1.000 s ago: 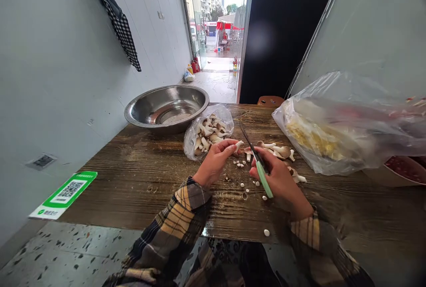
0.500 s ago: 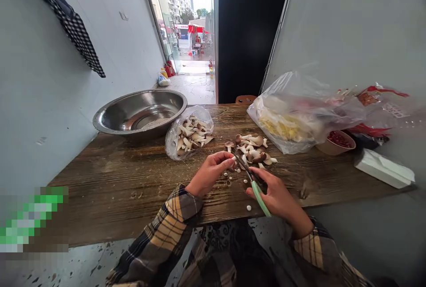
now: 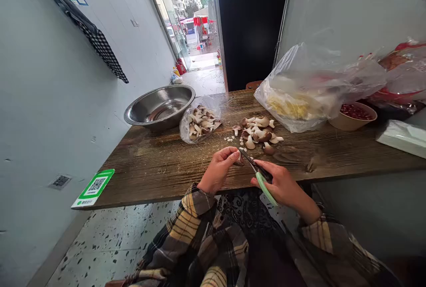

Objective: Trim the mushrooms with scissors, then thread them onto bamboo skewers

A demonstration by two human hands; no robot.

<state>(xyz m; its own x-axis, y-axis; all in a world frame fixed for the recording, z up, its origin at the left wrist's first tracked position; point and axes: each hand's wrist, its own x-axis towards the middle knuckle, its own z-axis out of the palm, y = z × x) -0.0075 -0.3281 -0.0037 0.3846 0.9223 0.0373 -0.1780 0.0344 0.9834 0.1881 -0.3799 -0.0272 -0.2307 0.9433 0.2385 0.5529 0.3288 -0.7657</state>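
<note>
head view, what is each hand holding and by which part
Right hand: scissors, by the green handle. Left hand: a mushroom, pinched; exact part unclear.

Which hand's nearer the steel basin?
Left. The left hand, pinching a mushroom, is on the near side of the steel basin, off to its right; the right hand, holding scissors, is farther right and farther away.
</note>
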